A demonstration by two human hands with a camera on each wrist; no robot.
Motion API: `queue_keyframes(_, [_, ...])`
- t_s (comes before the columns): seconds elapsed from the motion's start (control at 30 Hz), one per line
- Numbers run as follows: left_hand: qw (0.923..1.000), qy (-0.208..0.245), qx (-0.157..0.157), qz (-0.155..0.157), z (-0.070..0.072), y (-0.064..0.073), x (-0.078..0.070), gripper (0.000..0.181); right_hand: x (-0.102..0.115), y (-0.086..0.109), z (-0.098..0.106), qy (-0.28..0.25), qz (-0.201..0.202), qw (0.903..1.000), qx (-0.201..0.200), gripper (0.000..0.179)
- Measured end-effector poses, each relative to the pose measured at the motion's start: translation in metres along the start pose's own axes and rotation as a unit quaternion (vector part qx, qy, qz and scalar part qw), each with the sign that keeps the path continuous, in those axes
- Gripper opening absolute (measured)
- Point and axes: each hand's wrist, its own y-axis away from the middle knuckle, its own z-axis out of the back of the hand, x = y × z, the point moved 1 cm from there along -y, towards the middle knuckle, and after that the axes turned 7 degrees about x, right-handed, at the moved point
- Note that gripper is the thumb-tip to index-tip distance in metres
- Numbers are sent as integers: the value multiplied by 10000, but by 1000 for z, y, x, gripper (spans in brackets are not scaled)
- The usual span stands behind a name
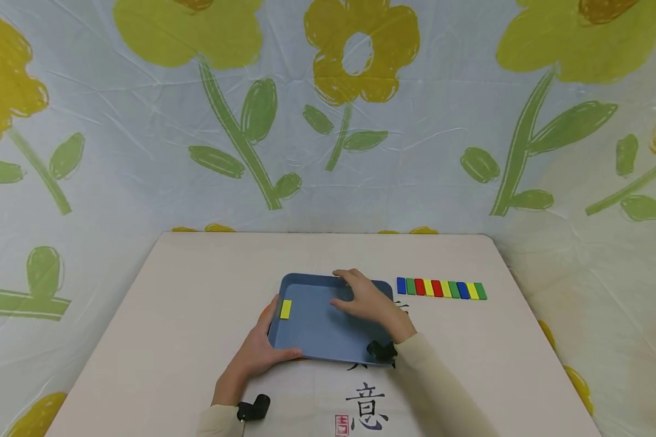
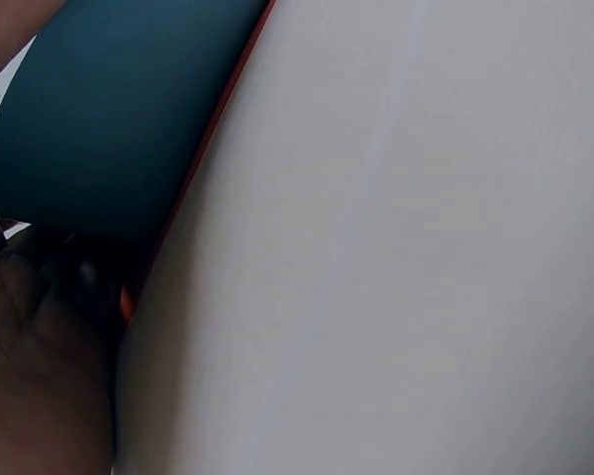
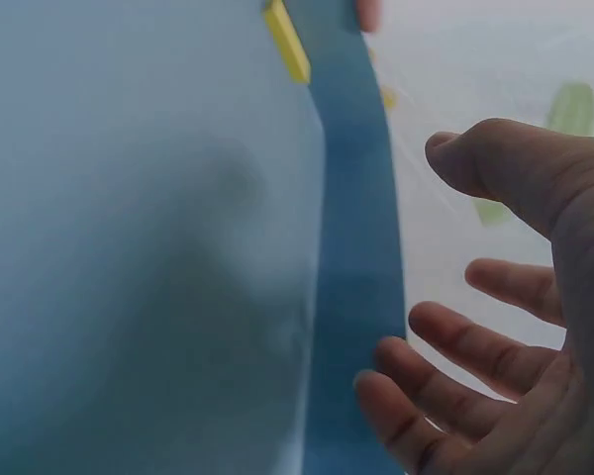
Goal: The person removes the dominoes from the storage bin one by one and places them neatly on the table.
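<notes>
A blue rectangular tray is in the middle of the head view, with one yellow tile at its inner left side. My left hand grips the tray's left front corner, its thumb along the front wall and its fingers along the left side. In the left wrist view the fingers go out of sight beneath the tray. Over the tray's right part hovers my right hand, thumb and fingers spread and nothing between them. The right wrist view shows its fingers loosely bent near the tray's wall.
Right of the tray, a row of blue, green, red and yellow tiles lies on the pale table. Black Chinese characters and a red seal mark show in front. Behind hangs a flower-patterned cloth.
</notes>
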Motion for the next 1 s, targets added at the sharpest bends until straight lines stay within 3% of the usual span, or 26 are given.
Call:
queue_keyframes(0.43, [9999,32,-22,-152,1,-1,0,130,29,-39,-41,633,240,9930,968,57])
queue_keyframes(1.0, [10000,0,50,-61,2,1,1,128,46,-61,-61,848,305,9854,1448,57])
